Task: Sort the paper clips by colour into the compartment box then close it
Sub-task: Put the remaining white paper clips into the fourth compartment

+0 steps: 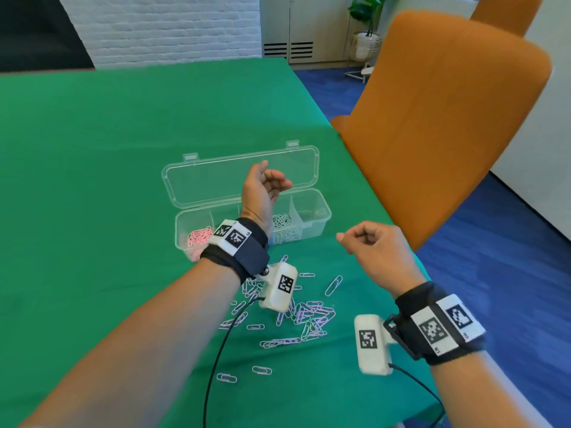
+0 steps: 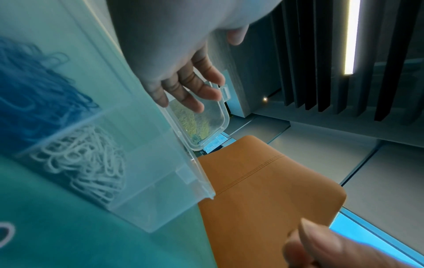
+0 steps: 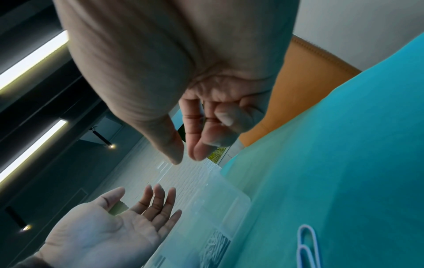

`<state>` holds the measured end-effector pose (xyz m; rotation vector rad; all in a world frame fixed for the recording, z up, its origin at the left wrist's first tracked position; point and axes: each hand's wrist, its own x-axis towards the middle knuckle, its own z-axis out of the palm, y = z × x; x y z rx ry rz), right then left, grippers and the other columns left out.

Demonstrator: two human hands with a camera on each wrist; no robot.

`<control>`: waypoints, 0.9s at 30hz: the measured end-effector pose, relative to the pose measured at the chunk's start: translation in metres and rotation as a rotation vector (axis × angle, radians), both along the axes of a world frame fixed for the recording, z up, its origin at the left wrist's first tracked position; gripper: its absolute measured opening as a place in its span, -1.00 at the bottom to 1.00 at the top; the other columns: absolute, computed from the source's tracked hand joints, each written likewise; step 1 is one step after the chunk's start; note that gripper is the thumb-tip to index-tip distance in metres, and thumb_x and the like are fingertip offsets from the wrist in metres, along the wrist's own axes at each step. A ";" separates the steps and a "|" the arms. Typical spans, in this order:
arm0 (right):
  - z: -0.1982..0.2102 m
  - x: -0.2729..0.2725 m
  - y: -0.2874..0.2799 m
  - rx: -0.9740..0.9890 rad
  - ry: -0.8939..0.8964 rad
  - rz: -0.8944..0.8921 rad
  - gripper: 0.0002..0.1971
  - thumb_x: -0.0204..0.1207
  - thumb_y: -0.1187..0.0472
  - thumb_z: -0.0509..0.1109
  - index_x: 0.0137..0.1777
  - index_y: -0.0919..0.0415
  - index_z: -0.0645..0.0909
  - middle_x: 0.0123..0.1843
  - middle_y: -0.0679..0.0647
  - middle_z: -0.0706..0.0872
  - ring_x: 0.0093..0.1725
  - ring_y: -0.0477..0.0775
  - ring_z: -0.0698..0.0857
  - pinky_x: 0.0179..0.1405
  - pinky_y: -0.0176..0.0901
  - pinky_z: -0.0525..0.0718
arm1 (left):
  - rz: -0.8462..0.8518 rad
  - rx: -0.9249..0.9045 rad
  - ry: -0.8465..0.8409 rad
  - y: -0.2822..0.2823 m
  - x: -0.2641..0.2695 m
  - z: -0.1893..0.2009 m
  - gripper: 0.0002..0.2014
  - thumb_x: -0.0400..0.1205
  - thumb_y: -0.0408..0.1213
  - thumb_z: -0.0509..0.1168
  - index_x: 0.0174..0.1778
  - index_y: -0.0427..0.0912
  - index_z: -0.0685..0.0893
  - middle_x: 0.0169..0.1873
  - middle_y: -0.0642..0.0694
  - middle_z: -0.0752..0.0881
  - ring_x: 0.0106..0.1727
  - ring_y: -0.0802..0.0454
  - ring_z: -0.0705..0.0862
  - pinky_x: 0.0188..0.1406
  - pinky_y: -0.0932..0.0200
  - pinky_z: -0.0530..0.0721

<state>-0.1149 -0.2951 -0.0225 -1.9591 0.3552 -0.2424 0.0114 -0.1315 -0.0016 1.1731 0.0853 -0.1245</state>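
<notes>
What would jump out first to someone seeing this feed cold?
Probably the clear compartment box lying open on the green table, with pink clips at its left end. Next, the left hand hovering palm-up over the box, and the loose clips scattered in front of it.

Open compartment box point(image 1: 312, 211) and loose paper clips point(image 1: 309, 316) on a green worktop point(image 1: 92, 180).
Left hand point(image 1: 262, 186) hovers palm-up over the box, fingers relaxed; right hand point(image 1: 370, 245) hangs curled beside it, above the scattered clips.
</notes>
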 end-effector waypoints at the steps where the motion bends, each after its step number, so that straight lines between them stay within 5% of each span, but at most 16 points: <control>1: 0.000 -0.001 -0.001 -0.002 -0.002 -0.003 -0.80 0.50 0.16 0.56 -0.30 0.21 0.70 -0.38 0.08 0.68 -0.46 -0.09 0.46 -0.42 -0.24 0.45 | 0.004 0.025 -0.006 0.002 -0.001 0.002 -0.60 0.75 -0.15 0.07 -0.35 -0.18 0.61 -0.41 -0.12 0.72 -0.33 0.04 0.68 -0.14 0.12 0.52; 5: -0.002 -0.008 -0.002 -0.024 0.037 0.032 -0.83 0.49 0.18 0.58 -0.29 0.19 0.73 -0.35 0.08 0.72 -0.44 -0.12 0.52 -0.36 -0.25 0.51 | 0.008 0.276 -0.061 0.015 -0.016 0.012 -0.75 0.73 -0.29 0.17 -0.28 -0.13 0.58 -0.29 -0.09 0.69 -0.23 0.06 0.64 -0.05 0.15 0.56; 8: -0.004 -0.015 0.013 -0.112 0.156 0.219 -0.90 0.46 0.22 0.60 -0.22 0.20 0.76 -0.36 -0.02 0.70 -0.52 -0.29 0.49 -0.41 -0.43 0.47 | -0.101 0.424 -0.085 0.031 -0.038 0.015 -0.82 0.71 -0.27 0.27 -0.23 -0.10 0.61 -0.27 -0.05 0.68 -0.23 0.09 0.64 -0.06 0.16 0.63; 10: -0.005 -0.020 0.028 -0.196 0.248 0.392 -0.90 0.43 0.19 0.63 -0.18 0.17 0.77 -0.35 -0.07 0.70 -0.52 -0.31 0.53 -0.41 -0.49 0.47 | -0.222 0.502 -0.093 0.041 -0.056 0.014 -0.86 0.69 -0.25 0.32 -0.19 -0.11 0.66 -0.30 -0.04 0.70 -0.27 0.11 0.64 -0.15 0.18 0.65; 13: -0.007 -0.028 0.047 -0.353 0.437 0.640 -0.79 0.33 0.08 0.68 -0.14 0.11 0.74 -0.34 -0.08 0.70 -0.44 -0.16 0.59 -0.34 -0.29 0.55 | -0.505 0.660 -0.123 0.054 -0.083 0.010 -0.91 0.62 -0.24 0.43 -0.11 -0.19 0.73 -0.34 0.02 0.72 -0.33 0.15 0.65 -0.29 0.32 0.64; 18: -0.014 -0.036 0.064 -0.628 0.473 0.643 -0.78 0.33 0.04 0.62 -0.26 0.01 0.60 -0.39 -0.14 0.59 -0.30 -0.04 0.61 -0.23 -0.18 0.58 | -0.902 0.842 -0.172 0.079 -0.111 -0.021 -0.89 0.50 -0.18 0.57 -0.13 -0.06 0.79 -0.27 -0.06 0.77 -0.28 0.15 0.63 -0.11 0.13 0.64; 22: -0.014 -0.037 0.067 -0.619 0.427 0.625 -0.92 0.43 0.16 0.52 -0.24 -0.01 0.69 -0.41 -0.18 0.61 -0.28 -0.08 0.63 -0.13 -0.20 0.66 | -0.905 0.862 -0.077 0.091 -0.123 -0.037 -0.90 0.54 -0.24 0.54 -0.07 -0.09 0.78 -0.29 0.01 0.75 -0.34 0.16 0.67 -0.23 0.29 0.63; 27: -0.010 -0.036 0.061 -0.536 0.385 0.629 -0.87 0.47 0.25 0.50 -0.16 -0.03 0.69 -0.33 -0.17 0.66 -0.36 -0.23 0.61 -0.22 -0.32 0.61 | -0.790 0.966 -0.063 0.093 -0.127 -0.048 -0.94 0.53 -0.24 0.53 -0.13 -0.04 0.78 -0.30 0.03 0.76 -0.34 0.17 0.65 -0.13 0.19 0.66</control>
